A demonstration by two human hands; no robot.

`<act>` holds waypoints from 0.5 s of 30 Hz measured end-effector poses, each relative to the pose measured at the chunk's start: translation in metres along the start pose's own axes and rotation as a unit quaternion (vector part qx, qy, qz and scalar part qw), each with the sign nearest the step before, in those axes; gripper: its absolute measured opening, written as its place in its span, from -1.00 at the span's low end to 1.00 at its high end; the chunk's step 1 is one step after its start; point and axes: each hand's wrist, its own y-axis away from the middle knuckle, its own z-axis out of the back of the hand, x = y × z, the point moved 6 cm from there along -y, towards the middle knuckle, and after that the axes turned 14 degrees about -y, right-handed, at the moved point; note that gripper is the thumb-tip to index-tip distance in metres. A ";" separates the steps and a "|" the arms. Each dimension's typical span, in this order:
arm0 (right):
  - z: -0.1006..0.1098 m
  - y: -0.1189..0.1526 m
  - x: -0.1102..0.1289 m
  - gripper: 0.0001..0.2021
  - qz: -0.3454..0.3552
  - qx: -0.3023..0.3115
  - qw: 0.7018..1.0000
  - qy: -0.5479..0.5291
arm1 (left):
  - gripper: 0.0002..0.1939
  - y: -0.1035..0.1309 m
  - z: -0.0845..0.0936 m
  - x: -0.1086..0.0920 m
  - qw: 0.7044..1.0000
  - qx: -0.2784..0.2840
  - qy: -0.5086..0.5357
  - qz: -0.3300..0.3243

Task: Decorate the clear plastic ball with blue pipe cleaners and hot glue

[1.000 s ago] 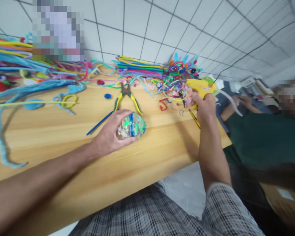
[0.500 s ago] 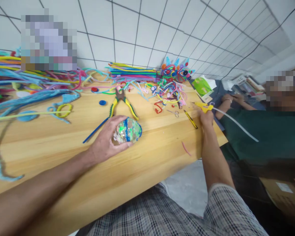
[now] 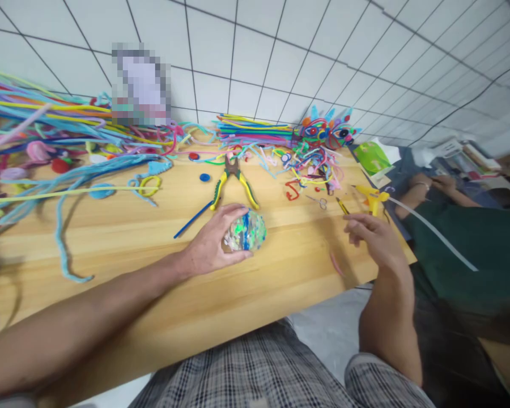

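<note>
My left hand (image 3: 215,241) is wrapped around the side of a clear, glittery ball (image 3: 255,231) with green flecks and a blue band. The ball is low over the wooden table, and the fingers hide its left side. My right hand (image 3: 372,235) holds nothing, its fingers loosely bent and a little apart. Just beyond it stands a yellow glue gun (image 3: 374,198) with a pale glue stick (image 3: 436,235) out of its back. A yellow utility knife (image 3: 342,206) lies beside the right fingertips, partly covered. Pliers (image 3: 233,181) with green-and-yellow handles lie splayed behind the ball.
Small scissors (image 3: 318,202), a blue stick (image 3: 193,218) and a blue cap (image 3: 204,177) lie on the table (image 3: 161,306). Pipe cleaners (image 3: 255,133) are heaped along the tiled wall near a colourful figure (image 3: 325,129). A co-worker's hands (image 3: 433,184) are at the right.
My right hand has let go of the glue gun and drawn back toward me. My left hand still holds the ball. The view has shifted to the left.
</note>
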 end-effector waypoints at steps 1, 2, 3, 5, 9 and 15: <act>-0.022 0.008 0.014 -0.48 -0.016 0.086 0.991 -0.101 | 0.01 0.000 -0.001 0.001 1.000 0.002 -0.003 0.002; -0.042 0.017 0.030 -0.50 -0.028 0.156 0.970 -0.184 | 0.01 0.000 -0.001 0.003 1.000 0.002 -0.008 0.005; -0.059 0.024 0.048 -0.55 -0.028 0.198 0.952 -0.232 | 0.02 0.000 0.000 0.005 1.000 -0.002 -0.014 0.010; -0.085 0.036 0.082 -0.69 -0.010 0.248 0.933 -0.259 | 0.04 0.000 0.007 0.006 0.999 -0.025 -0.029 0.023; -0.118 0.074 0.134 -0.80 0.077 0.375 0.895 -0.229 | 0.05 0.001 0.039 -0.017 0.992 -0.114 -0.056 0.009; -0.159 0.166 0.177 -0.82 0.386 0.452 0.792 -0.140 | -0.12 0.008 0.042 -0.105 0.991 0.029 0.059 -0.115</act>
